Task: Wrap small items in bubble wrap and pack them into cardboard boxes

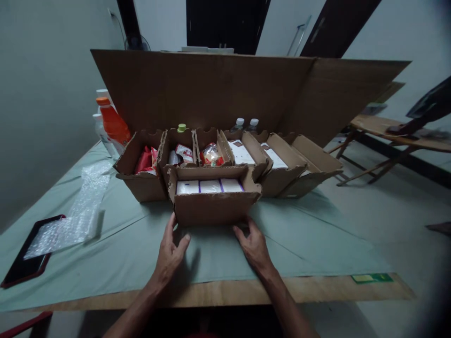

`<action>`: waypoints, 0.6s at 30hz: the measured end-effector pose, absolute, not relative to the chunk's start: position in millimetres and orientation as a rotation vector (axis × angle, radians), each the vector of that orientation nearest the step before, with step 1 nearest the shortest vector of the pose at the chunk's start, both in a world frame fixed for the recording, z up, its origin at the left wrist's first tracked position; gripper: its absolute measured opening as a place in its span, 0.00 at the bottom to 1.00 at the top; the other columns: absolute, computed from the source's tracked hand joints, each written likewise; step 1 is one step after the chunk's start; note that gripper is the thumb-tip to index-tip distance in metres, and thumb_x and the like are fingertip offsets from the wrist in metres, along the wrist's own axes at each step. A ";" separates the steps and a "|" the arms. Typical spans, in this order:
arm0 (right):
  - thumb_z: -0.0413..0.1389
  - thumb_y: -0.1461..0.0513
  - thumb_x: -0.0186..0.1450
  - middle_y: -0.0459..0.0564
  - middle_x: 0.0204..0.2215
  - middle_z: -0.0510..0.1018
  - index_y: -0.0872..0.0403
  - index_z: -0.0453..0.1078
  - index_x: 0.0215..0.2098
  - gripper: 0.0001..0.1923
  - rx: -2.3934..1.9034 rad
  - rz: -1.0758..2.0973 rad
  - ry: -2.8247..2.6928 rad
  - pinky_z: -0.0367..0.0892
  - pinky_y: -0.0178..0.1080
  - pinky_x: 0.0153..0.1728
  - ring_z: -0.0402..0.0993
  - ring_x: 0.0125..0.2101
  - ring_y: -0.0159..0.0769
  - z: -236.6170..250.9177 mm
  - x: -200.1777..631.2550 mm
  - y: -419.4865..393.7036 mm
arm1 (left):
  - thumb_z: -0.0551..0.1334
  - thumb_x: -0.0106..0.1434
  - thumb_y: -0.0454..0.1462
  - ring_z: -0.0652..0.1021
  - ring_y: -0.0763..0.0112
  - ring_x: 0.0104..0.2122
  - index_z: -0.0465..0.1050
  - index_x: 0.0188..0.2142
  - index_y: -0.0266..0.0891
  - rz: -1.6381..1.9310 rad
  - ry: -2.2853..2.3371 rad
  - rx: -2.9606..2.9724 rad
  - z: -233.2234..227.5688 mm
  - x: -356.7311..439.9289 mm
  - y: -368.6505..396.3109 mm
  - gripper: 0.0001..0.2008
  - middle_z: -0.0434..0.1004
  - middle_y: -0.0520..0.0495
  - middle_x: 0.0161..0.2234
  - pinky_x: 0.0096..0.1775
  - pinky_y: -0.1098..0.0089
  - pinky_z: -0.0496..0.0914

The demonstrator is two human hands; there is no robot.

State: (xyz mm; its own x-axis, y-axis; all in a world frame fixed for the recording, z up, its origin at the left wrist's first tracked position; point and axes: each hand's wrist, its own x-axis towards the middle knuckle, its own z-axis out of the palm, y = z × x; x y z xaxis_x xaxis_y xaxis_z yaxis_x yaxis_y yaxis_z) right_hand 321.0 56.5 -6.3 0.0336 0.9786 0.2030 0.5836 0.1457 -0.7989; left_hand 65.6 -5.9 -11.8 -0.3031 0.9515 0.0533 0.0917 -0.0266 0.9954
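A view from above a bench [310,244] covered in pale green cloth, with two bare arms reaching in from the bottom edge.

At far left lies a dark tablet [24,267] with a red rim, partly covered by a sheet of bubble wrap [75,211]. Behind the wrap stand an orange bottle [112,123] and clear bottles.

Across the middle runs a row of open cardboard boxes [225,155], backed by a large upright cardboard sheet [218,89]. The leftmost holds red packets [146,159]; the next ones hold a green-capped bottle [181,127] and snack packets; those to the right hold white cartons. Two white bottle caps [245,123] show behind them.

In front of the row, nearest the viewer, sits one front box [213,206], open at the top, with three white cartons [209,186] side by side inside.

The left hand [169,253] is open, fingers spread, its fingertips at the lower left corner of the front box. The right hand [253,246] is open too, fingers touching the lower right corner. The hands are apart, one on each side, neither closed around anything.

Judging from this, the front box looks filled and is still unsealed, and every box in the row also stands open.

At far right, off the bench, is a wooden table [394,131].
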 end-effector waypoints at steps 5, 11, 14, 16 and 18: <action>0.55 0.51 0.65 0.60 0.50 0.82 0.56 0.71 0.59 0.28 -1.503 0.563 -1.719 0.76 0.50 0.44 0.80 0.43 0.48 -14.3 327.6 52.0 | 0.64 0.63 0.41 0.65 0.51 0.66 0.53 0.70 0.46 1.430 1.584 1.249 -17.8 69.0 -8.2 0.38 0.59 0.37 0.69 0.61 0.51 0.67; 0.53 0.46 0.66 0.61 0.52 0.80 0.54 0.72 0.56 0.28 -1.483 0.343 -1.847 0.72 0.56 0.52 0.77 0.51 0.55 -55.6 363.7 42.6 | 0.61 0.61 0.37 0.68 0.50 0.63 0.75 0.54 0.45 1.327 2.097 1.702 -14.7 -26.6 -43.3 0.21 0.70 0.39 0.62 0.64 0.47 0.62; 0.52 0.47 0.67 0.59 0.51 0.80 0.52 0.73 0.53 0.24 -1.391 0.296 -1.929 0.71 0.57 0.54 0.77 0.51 0.55 -63.9 367.6 48.6 | 0.62 0.59 0.38 0.64 0.44 0.65 0.76 0.52 0.44 1.205 2.506 1.705 -7.7 -95.6 -69.6 0.20 0.70 0.37 0.61 0.65 0.42 0.56; 0.51 0.47 0.67 0.59 0.51 0.80 0.52 0.74 0.51 0.23 -1.353 0.246 -1.959 0.71 0.57 0.54 0.77 0.51 0.54 -63.4 364.9 49.0 | 0.62 0.58 0.40 0.61 0.41 0.67 0.73 0.55 0.42 1.070 2.687 1.670 -3.2 -132.3 -79.1 0.24 0.67 0.33 0.63 0.64 0.41 0.54; 0.50 0.47 0.68 0.60 0.50 0.80 0.52 0.74 0.49 0.22 -1.343 0.182 -1.981 0.71 0.58 0.53 0.77 0.50 0.54 -61.8 361.5 48.8 | 0.62 0.58 0.44 0.60 0.38 0.66 0.70 0.58 0.36 0.971 2.818 1.586 0.3 -156.3 -76.6 0.29 0.65 0.28 0.63 0.63 0.40 0.54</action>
State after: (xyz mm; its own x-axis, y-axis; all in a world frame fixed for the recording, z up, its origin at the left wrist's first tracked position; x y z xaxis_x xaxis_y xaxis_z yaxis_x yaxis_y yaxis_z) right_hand 361.5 48.8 -61.8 -0.1933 0.8538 0.4833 0.7513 0.4457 -0.4868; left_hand -156.3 -76.6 0.3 -0.5374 0.7064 0.4606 0.8402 0.4017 0.3643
